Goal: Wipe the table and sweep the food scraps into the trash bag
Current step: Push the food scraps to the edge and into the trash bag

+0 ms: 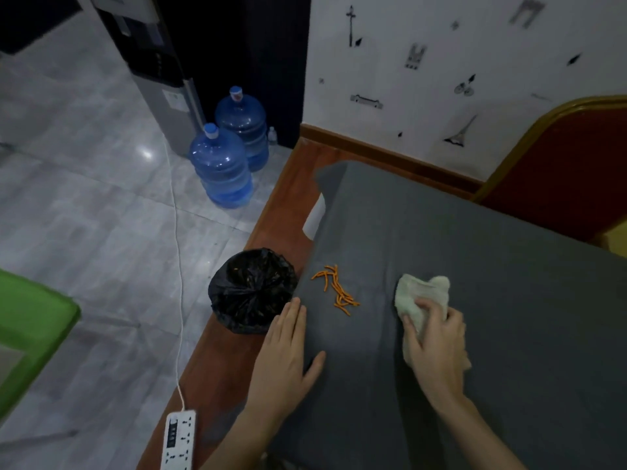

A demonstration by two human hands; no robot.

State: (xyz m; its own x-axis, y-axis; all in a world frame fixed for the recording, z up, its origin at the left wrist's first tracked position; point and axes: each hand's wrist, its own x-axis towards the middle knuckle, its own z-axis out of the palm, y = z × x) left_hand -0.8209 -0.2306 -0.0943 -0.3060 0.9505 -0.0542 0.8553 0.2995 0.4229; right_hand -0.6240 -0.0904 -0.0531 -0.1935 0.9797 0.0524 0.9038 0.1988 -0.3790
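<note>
A grey cloth covers the table [492,266]. Several thin orange food scraps [336,288] lie in a loose pile near its left edge. Just beyond that edge, lower down, stands a bin lined with a black trash bag [251,290], its mouth open upward. My left hand [285,357] rests flat on the table's left edge, fingers together, holding nothing, close to the bag. My right hand [437,347] presses a pale crumpled rag [420,293] onto the cloth, to the right of the scraps and apart from them.
A wooden ledge [281,205] runs along the table's left side. A white power strip [178,439] with its cord lies at the ledge's near end. Two blue water jugs [220,167] and a dispenser [159,72] stand on the tiled floor. A red chair [556,171] sits at the far right.
</note>
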